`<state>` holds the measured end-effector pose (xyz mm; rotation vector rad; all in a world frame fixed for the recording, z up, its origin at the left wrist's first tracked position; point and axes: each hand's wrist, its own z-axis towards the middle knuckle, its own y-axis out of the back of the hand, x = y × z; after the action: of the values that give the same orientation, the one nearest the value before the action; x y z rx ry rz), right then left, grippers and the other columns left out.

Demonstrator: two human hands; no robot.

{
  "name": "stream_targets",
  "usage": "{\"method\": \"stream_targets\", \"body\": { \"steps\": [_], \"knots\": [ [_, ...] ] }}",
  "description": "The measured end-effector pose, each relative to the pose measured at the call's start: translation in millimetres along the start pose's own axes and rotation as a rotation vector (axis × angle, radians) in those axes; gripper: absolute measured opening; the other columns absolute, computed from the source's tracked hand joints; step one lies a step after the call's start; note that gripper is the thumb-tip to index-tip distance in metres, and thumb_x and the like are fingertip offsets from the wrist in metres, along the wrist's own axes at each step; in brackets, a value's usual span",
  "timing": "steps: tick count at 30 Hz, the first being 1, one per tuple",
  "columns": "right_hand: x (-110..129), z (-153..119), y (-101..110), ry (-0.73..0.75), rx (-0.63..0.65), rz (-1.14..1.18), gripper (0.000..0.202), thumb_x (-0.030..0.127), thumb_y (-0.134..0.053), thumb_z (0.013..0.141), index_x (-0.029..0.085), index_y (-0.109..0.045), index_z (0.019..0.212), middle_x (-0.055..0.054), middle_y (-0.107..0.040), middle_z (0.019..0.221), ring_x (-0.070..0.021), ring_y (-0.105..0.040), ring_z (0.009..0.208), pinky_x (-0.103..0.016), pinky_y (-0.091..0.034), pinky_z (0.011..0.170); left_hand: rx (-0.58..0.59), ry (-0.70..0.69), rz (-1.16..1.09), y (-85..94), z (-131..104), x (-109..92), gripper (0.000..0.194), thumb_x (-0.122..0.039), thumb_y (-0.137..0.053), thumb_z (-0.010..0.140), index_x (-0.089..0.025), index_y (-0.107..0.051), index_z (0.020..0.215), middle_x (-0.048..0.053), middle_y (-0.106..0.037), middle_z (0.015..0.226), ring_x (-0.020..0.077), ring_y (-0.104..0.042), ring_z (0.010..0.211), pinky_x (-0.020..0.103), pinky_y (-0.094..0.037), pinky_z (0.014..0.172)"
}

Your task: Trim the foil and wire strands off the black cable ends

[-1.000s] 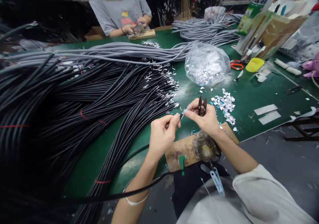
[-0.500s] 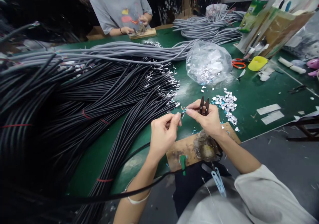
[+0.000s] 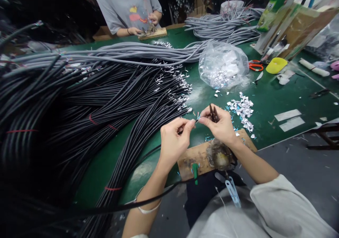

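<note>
Between thumb and fingers, my left hand [image 3: 176,137] pinches the end of a black cable [image 3: 164,194], which runs back below my forearm to the left. Thin coloured wires [image 3: 198,116] fan out of that end. My right hand [image 3: 218,123] meets them with thumb and fingertip, its palm holding dark snips [image 3: 213,113] whose blades point up. The two hands' fingertips are almost touching. Below them lies a wooden board [image 3: 186,160] with a stained metal piece [image 3: 218,155] and a green clip [image 3: 195,172] on it.
Bundled black cables [image 3: 127,142] fill the left side, with grey cables [image 3: 119,51] behind. A plastic bag [image 3: 224,65], foil scraps [image 3: 242,109], orange scissors [image 3: 256,65] and a yellow object [image 3: 276,65] lie on the green table [image 3: 286,96]. A person [image 3: 129,12] works across it.
The snips in my right hand have closed up and turned slightly. Both hands stay at the wires, the fingertips slightly closer together. The whole view has shifted a little.
</note>
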<state>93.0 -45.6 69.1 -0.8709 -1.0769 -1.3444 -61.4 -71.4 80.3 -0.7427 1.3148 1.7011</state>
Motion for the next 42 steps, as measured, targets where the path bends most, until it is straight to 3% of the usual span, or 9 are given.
{"method": "stream_targets", "body": {
  "steps": [3, 6, 11, 16, 18, 23, 27, 34, 42],
  "knots": [
    [-4.2, 2.9, 0.1, -0.226, 0.208, 0.332, 0.037, 0.050, -0.073, 0.066, 0.017, -0.057, 0.068, 0.006, -0.044, 0.058, -0.0042, -0.030, 0.043, -0.022, -0.024, 0.041, 0.055, -0.072, -0.059, 8.9, 6.0, 3.7, 0.025, -0.030, -0.057, 0.084, -0.015, -0.067, 0.066, 0.001, -0.059, 0.059, 0.0093, -0.048, 0.053, 0.022, -0.035, 0.050],
    [-4.0, 2.6, -0.1, -0.204, 0.275, 0.302, 0.036, 0.048, -0.074, 0.065, 0.017, -0.057, 0.066, 0.006, -0.044, 0.058, -0.0041, -0.030, 0.043, -0.022, -0.022, 0.040, 0.058, -0.132, -0.102, 13.6, 8.9, 6.0, 0.019, -0.029, -0.063, 0.080, -0.016, -0.067, 0.066, 0.001, -0.060, 0.061, 0.0100, -0.051, 0.055, 0.022, -0.037, 0.050],
    [0.9, 2.0, 5.1, 0.135, -0.088, -0.216, 0.014, 0.021, -0.067, 0.076, 0.017, -0.059, 0.065, 0.002, -0.051, 0.066, -0.0087, -0.043, 0.059, -0.025, -0.033, 0.055, -0.020, -0.085, -0.013, 6.2, 5.3, 6.1, 0.015, -0.026, -0.066, 0.076, -0.016, -0.065, 0.065, -0.001, -0.057, 0.060, 0.0084, -0.046, 0.052, 0.021, -0.034, 0.048],
    [-6.4, 7.2, 19.2, -0.007, -0.376, -0.070, 0.026, 0.040, -0.052, 0.087, 0.018, -0.060, 0.077, 0.002, -0.045, 0.062, -0.0085, -0.039, 0.052, -0.024, -0.030, 0.048, 0.016, 0.063, -0.118, 4.9, 5.4, 6.5, 0.028, -0.031, -0.056, 0.083, -0.015, -0.064, 0.062, -0.002, -0.050, 0.053, 0.0069, -0.039, 0.045, 0.021, -0.028, 0.043],
    [-7.2, 7.6, 18.8, -0.093, -0.299, 0.008, 0.036, 0.047, -0.048, 0.088, 0.017, -0.063, 0.076, 0.002, -0.044, 0.059, -0.0070, -0.034, 0.048, -0.023, -0.026, 0.044, 0.032, 0.057, -0.138, 6.2, 5.9, 5.9, 0.028, -0.031, -0.055, 0.083, -0.015, -0.064, 0.062, -0.002, -0.048, 0.052, 0.0067, -0.038, 0.045, 0.021, -0.027, 0.043],
    [3.5, 4.7, 5.6, -0.331, 0.129, 0.300, 0.038, 0.051, -0.061, 0.078, 0.013, -0.066, 0.075, 0.006, -0.039, 0.055, -0.0027, -0.024, 0.042, -0.022, -0.015, 0.038, 0.029, -0.012, -0.103, 8.0, 4.7, 4.2, 0.027, -0.029, -0.056, 0.084, -0.015, -0.064, 0.062, -0.002, -0.048, 0.054, 0.0068, -0.039, 0.047, 0.021, -0.028, 0.045],
    [8.1, 4.0, 3.9, -0.420, 0.123, 0.453, 0.032, 0.043, -0.073, 0.067, 0.014, -0.064, 0.075, 0.010, -0.033, 0.050, -0.0015, -0.021, 0.039, -0.021, -0.012, 0.037, 0.053, -0.031, -0.072, 8.5, 4.2, 3.8, 0.028, -0.029, -0.056, 0.084, -0.015, -0.064, 0.062, -0.001, -0.051, 0.055, 0.0071, -0.041, 0.048, 0.021, -0.030, 0.045],
    [3.9, -0.9, 4.4, -0.041, -0.051, 0.078, 0.017, 0.032, -0.067, 0.077, 0.016, -0.066, 0.073, 0.003, -0.054, 0.061, -0.0054, -0.040, 0.049, -0.022, -0.030, 0.044, -0.006, -0.025, -0.019, 4.6, 4.3, 3.1, 0.026, -0.028, -0.055, 0.085, -0.015, -0.064, 0.064, -0.001, -0.055, 0.056, 0.0068, -0.043, 0.047, 0.021, -0.031, 0.045],
    [2.1, -8.4, 0.7, 0.432, -0.183, -0.336, 0.009, 0.016, -0.064, 0.079, 0.018, -0.069, 0.085, -0.001, -0.062, 0.073, -0.0079, -0.048, 0.054, -0.023, -0.039, 0.049, -0.156, -0.093, 0.088, -1.8, 0.9, 5.2, 0.018, -0.029, -0.064, 0.079, -0.016, -0.066, 0.067, 0.000, -0.059, 0.059, 0.0084, -0.049, 0.051, 0.021, -0.038, 0.049]
  ]
}}
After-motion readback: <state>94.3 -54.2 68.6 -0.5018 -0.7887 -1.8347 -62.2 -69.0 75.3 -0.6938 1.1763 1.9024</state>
